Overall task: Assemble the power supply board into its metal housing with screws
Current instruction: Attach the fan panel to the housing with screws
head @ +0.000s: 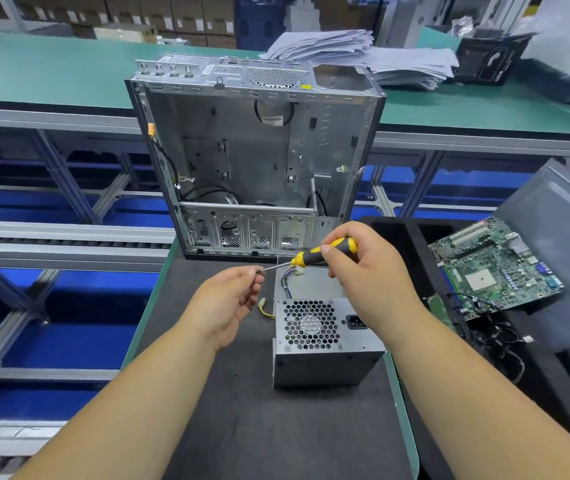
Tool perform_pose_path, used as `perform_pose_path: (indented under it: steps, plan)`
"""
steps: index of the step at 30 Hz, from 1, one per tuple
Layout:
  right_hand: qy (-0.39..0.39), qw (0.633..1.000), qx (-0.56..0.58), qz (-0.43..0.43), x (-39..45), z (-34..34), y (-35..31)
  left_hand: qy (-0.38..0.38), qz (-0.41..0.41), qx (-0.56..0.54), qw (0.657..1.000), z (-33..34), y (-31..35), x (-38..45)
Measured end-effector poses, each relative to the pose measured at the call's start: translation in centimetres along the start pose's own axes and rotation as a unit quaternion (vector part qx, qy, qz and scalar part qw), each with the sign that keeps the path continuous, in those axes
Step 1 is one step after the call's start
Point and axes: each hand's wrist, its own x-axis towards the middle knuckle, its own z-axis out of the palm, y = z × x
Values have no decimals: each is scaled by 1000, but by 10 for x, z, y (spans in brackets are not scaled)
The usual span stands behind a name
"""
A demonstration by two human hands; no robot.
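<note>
Gripping a screwdriver (pixel 314 257) crosswise, tip leftward: right hand (pixel 363 271) on handle, left hand (pixel 229 301) pinching tip.

A single head-worn wide-angle camera is looking forward and down along the bench (pixel 228 410), sitting close above its near edge. It is facing the open metal housing (pixel 255 157) at the far edge, with another bench (pixel 51 74) lying beyond.
</note>
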Motion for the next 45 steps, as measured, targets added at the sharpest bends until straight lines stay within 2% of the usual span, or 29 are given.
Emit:
perform_pose_path:
  steps: [8, 13, 16, 19, 25, 33, 41, 45]
  plan:
    - [32, 999, 1, 6, 4, -3, 2, -46, 81, 38, 995, -3, -1, 1]
    - [48, 999, -14, -13, 10, -8, 1, -91, 143, 118, 978, -2, -2, 1]
    - [42, 996, -76, -28, 14, -13, -3, -53, 129, 290, 947, -4, -7, 2]
    - [-5, 992, -119, -42, 19, -14, -10, -71, 56, 351, 932, -8, -16, 3]
    - [-70, 972, -220, -51, 28, -7, -18, -101, 34, 327, 939, -8, -20, 4]
    - [-116, 950, -285, -62, 36, 1, -23, -101, 38, 309, 945, -7, -20, 4]
    - [-270, 870, -398, -110, 53, -2, -54, -88, 26, 293, 952, 0, -19, 2]
    - [-273, 840, -455, -114, 60, 3, -62, -82, 25, 290, 953, 0, -19, 1]
